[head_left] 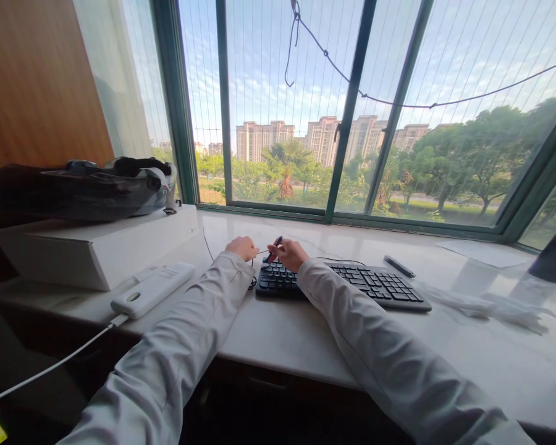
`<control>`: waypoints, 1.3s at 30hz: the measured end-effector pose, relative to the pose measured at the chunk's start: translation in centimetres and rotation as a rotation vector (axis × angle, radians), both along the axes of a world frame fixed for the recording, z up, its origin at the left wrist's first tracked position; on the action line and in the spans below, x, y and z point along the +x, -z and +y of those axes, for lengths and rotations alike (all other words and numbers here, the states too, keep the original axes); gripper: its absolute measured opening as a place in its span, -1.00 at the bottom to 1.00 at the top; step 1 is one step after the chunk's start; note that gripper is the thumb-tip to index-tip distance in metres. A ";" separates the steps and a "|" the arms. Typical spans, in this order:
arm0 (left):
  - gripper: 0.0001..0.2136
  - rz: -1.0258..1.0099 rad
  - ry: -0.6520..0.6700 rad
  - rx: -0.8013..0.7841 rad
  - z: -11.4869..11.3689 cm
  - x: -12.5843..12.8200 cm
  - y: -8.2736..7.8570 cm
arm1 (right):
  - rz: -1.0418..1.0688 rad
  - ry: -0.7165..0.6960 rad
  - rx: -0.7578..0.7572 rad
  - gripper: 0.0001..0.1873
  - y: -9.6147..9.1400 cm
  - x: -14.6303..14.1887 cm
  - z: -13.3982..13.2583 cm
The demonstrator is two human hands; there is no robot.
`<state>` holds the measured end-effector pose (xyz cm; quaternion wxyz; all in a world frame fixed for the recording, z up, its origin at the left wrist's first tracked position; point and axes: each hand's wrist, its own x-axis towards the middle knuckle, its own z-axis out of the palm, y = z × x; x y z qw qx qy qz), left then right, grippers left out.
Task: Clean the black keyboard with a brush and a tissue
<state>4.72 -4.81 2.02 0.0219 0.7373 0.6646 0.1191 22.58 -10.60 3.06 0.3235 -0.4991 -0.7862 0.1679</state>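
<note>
**Poking around at the back of my keyboard: what could bite me here?**

The fingers of my right hand (291, 253) are pinched closed around a dark pen-like tool (274, 247) with a bit of red on it, tip angled toward 10 o'clock. My left hand (242, 247) sits just beside it at 9 o'clock with the fingers curled in. A thin pale strand (262, 251) runs from it toward the tool, but I can't tell if I'm actually gripping it.

Both hands are at the far left corner of the black keyboard (352, 284), dead ahead at 12 on the white table (278, 334). A black cable (252, 282) loops at the keyboard's left end.

My worry is that my arms are stretched right out, so the tool could slip and jab a key. My left sleeve (213, 303) could also snag that cable. There's a white box (97, 253) off at 10 o'clock.
</note>
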 end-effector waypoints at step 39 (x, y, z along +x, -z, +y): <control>-0.63 0.111 -0.036 -0.046 0.6 -1.0 0.3 | -0.267 0.093 -0.019 -0.73 -2.5 12.8 -3.4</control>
